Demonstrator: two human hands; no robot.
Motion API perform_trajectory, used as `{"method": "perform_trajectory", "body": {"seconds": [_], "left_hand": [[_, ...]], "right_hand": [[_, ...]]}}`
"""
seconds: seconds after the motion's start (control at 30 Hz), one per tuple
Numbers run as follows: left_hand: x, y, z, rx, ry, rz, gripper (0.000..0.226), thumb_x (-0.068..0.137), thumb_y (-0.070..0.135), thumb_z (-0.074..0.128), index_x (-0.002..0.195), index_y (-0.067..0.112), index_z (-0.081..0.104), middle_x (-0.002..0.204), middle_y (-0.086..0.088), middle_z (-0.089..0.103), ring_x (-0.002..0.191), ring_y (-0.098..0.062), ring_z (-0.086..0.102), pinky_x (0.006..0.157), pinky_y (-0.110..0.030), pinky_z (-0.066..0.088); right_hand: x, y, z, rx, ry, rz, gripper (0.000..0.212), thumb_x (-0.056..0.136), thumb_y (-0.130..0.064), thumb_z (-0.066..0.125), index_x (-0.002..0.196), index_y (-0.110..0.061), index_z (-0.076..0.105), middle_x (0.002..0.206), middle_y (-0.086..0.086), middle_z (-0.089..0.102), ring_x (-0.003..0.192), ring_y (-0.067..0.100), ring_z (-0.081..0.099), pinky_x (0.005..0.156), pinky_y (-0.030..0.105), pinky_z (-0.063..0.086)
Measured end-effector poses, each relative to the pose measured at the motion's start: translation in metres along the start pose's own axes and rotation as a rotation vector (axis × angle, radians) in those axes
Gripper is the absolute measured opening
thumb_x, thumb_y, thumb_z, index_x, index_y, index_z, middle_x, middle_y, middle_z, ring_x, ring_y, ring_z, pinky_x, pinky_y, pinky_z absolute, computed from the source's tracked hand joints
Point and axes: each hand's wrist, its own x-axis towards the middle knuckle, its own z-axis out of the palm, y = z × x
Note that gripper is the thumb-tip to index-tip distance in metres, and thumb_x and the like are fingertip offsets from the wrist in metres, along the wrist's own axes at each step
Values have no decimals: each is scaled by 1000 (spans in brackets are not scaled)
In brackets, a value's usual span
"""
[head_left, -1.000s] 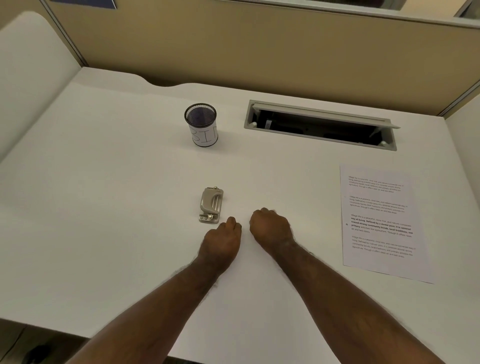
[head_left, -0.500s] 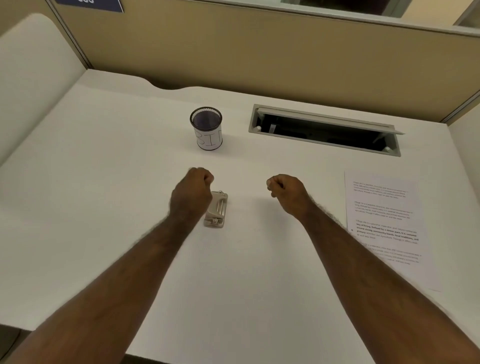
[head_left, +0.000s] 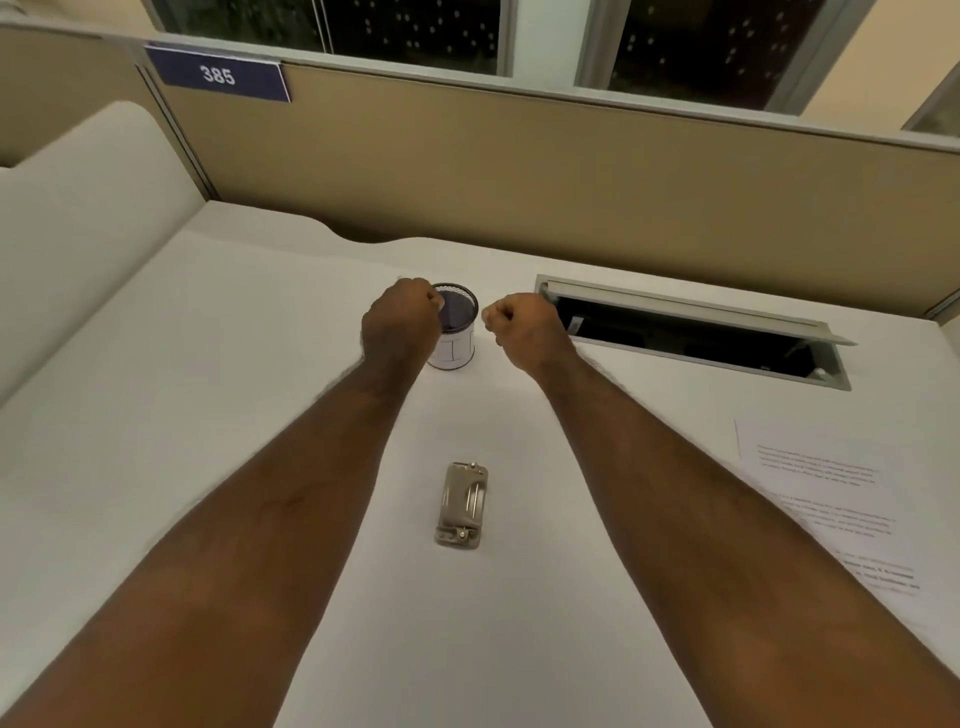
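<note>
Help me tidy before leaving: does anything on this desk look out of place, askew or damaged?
Only small things. The grey cable hatch set into the white desk at far right stands open, and the printed white paper sheet lies slightly askew near the right edge. The black mesh cup stands upright; nothing spilled.

The hole punch (head_left: 461, 505) lies on the desk (head_left: 208, 364) before the cup (head_left: 458, 335) (paper (head_left: 831, 499) to the right).
</note>
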Motion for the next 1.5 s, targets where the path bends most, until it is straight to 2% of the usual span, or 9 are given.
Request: {"method": "perform_trajectory", "body": {"seconds": [0.1,0.2,0.4,0.57,0.67,0.8,1.03,1.27,1.5], "left_hand": [[17,6,-2,44,-30,14,25,89,17,48,97,16,72,100,-9,71,89,-31,64,69,-30,44],[25,5,-4,84,-72,28,28,87,16,51,102,20,73,103,-7,72,90,-31,64,71,-31,46],[31,-2,-6,46,-72,43,25,85,15,55,103,23,72,108,-6,71,96,-29,63,71,-31,45],[32,-2,-12,85,-140,88,28,83,12,57,103,20,75,105,-8,72,93,-33,65,76,-35,52],[32,-4,-13,88,-159,112,27,84,12,59,106,19,74,108,-8,71,97,-31,64,81,-38,54],[34,-5,-15,27,-104,104,25,88,14,55,103,17,74,105,-8,73,94,-29,64,74,-33,49],[24,-13,-14,-121,46,164,32,95,14,46,118,16,68,122,-6,69,110,-27,63,94,-37,49],[-41,-48,6,-132,39,197,36,94,21,48,128,19,58,131,-3,62,119,-26,58,100,-40,44],[-135,-101,45,95,-124,184,52,95,26,49,146,19,40,155,-5,38,143,-27,33,113,-50,30]], "right_hand": [[18,-16,8,-49,-7,9,27,87,-22,55,75,0,66,66,13,61,63,28,50,60,34,46],[30,-27,14,-110,-24,5,20,82,-13,53,79,-4,70,80,18,70,69,30,58,66,39,54],[41,-32,19,-141,-24,-10,10,85,-18,63,87,-18,73,92,6,74,89,26,67,80,38,56],[40,-33,21,-63,-77,28,22,87,-8,54,93,-14,73,90,12,74,75,27,68,63,31,53],[40,-32,21,-65,-86,28,21,88,-10,55,98,-15,72,88,8,73,81,26,70,70,34,56],[39,-30,20,-22,-63,21,17,89,-10,58,96,-14,72,93,8,74,83,24,72,70,34,57],[22,-32,9,192,-19,-17,23,92,-9,55,110,-10,70,103,6,74,63,11,67,46,13,49],[-45,-6,-20,354,171,-5,16,90,-14,60,101,-15,72,89,0,73,65,5,66,57,19,53],[-157,99,-25,-47,159,220,23,91,-13,57,109,-14,71,109,1,73,104,14,66,94,23,48]]}}
